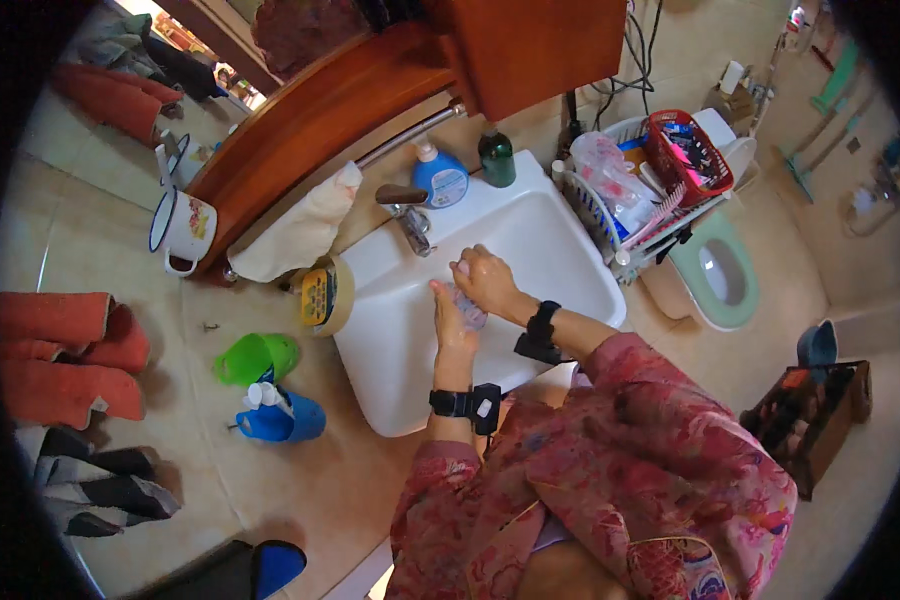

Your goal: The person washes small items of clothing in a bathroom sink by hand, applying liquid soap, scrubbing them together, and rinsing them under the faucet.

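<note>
Above the white washbasin (403, 337) my two hands are close together, just in front of the metal faucet (414, 231). A small translucent, lilac-tinted item (471, 309) lies against the palm of my left hand (451, 315); it is too blurred to name. Curled fingers of my right hand (489, 279) rest against the upper part of this item, and whether they grip it is hidden. No running water can be made out. Each wrist wears a black strap with a small box.
A blue pump bottle (440, 178) and a dark green bottle (498, 159) stand behind the basin. To the right, a rack holds a red basket (688, 159). Green (259, 358) and blue (300, 415) holders hang at the left. A towel (300, 225) covers the rail.
</note>
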A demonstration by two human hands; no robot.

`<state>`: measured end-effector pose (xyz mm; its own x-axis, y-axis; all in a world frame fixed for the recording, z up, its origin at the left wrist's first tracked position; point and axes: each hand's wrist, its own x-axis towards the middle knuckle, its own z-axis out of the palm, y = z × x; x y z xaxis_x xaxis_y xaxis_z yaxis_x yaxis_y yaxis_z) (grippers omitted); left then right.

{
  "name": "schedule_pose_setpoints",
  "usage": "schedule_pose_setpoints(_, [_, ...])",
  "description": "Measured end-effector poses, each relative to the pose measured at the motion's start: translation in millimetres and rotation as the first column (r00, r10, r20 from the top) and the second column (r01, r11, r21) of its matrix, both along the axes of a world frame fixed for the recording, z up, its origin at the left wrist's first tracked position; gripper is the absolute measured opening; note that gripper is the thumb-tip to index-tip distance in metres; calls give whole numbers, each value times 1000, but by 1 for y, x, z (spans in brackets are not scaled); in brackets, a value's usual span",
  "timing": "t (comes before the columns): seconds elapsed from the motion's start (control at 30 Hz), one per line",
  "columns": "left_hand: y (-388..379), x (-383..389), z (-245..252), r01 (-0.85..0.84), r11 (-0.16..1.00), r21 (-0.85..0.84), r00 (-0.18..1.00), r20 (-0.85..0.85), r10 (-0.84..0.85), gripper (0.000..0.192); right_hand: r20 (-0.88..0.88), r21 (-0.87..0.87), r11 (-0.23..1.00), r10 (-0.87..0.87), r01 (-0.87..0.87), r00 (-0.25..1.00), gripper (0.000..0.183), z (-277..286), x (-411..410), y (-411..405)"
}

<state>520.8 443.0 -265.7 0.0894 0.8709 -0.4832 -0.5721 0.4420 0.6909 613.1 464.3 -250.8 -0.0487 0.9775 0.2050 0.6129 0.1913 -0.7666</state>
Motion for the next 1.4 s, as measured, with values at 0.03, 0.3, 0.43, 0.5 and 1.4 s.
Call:
schedule_pose_setpoints(0.03, [3,2,0,-9,1000,10,998,55,8,51,-33,18,998,-56,56,998,19,-2,5,1])
schedule_pose_setpoints(0.3, [3,-1,-12,85,996,-41,977,202,-75,47,44,160,986,-49,41,998,23,-33,16,14])
schedule_pose_setpoints(0.43, [-3,-41,-17,-12,990,137,988,151,-9,47,-451,-574,777,-37,-258,892,40,-2,44,4])
schedule_pose_setpoints(0.5, [-5,-47,-14,-49,972,232,995,96,28,42,-701,-619,664,-224,-420,677,50,-5,53,-3])
schedule_pose_setpoints(1.4, [8,-4,-6,-42,991,-126,994,94,54,62,92,44,996,72,-76,993,33,-27,12,22])
